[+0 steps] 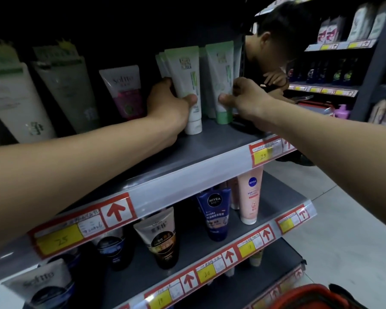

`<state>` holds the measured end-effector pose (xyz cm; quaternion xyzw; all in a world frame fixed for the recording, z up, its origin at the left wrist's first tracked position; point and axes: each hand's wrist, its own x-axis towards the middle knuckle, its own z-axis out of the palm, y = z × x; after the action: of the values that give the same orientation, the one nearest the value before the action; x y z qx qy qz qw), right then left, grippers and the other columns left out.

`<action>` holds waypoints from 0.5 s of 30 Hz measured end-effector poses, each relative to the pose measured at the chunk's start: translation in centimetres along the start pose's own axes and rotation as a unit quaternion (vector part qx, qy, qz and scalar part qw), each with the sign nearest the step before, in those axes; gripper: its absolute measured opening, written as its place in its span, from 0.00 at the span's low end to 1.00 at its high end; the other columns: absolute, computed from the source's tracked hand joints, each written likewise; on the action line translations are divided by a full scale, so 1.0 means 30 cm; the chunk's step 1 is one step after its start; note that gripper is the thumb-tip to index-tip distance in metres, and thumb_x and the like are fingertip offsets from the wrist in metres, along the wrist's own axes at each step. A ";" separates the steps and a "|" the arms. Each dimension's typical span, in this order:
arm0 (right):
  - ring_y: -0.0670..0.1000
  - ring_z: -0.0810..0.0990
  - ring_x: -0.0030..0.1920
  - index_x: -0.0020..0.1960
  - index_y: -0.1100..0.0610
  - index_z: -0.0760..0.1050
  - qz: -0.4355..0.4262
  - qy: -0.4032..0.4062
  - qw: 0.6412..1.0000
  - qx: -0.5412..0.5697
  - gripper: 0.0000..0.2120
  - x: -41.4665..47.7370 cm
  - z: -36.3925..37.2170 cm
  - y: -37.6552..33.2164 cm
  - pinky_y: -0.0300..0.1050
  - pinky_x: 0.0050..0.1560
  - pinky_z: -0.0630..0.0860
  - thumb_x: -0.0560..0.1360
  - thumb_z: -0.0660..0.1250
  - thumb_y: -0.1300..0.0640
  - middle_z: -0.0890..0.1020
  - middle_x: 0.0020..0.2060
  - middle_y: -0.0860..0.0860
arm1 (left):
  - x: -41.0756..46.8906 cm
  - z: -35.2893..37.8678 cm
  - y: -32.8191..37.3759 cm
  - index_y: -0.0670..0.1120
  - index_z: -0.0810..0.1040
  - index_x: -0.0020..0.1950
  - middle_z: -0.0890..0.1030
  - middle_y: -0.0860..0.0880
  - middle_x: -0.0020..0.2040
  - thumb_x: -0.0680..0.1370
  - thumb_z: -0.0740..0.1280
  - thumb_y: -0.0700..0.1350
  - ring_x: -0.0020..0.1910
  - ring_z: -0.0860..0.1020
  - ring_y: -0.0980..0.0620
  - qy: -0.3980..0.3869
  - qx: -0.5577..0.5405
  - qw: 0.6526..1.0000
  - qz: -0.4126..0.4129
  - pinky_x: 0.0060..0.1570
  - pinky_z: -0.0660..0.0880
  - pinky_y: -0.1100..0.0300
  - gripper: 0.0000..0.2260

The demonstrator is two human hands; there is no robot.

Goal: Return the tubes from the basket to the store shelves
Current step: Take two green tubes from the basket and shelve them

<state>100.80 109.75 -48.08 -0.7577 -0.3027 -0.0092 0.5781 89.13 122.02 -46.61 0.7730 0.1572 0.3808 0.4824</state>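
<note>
On grey shelf (210, 150), both hands grip upright tubes: left hand (167, 103), right hand (247, 97).

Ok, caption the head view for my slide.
Left hand grips a white-capped tube, right hand a green-capped tube, both upright on the shelf.

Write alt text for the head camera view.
Left hand grips a white-capped tube and right hand a green-capped tube, both standing on the upper shelf. A red basket shows bottom right.
</note>
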 end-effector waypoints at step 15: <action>0.50 0.78 0.52 0.73 0.61 0.59 0.041 -0.024 0.999 0.016 0.25 -0.044 -0.034 -0.037 0.36 0.43 0.77 0.79 0.64 0.63 0.76 0.57 0.55 | 0.005 -0.021 0.006 0.43 0.75 0.66 0.80 0.46 0.64 0.77 0.72 0.43 0.62 0.78 0.48 -0.030 0.056 0.998 -0.001 0.64 0.75 0.54 0.18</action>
<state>99.54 108.43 -47.26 -0.7600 -0.2851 0.0381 0.5828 88.75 122.41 -46.24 0.8098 0.1645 0.3473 0.4434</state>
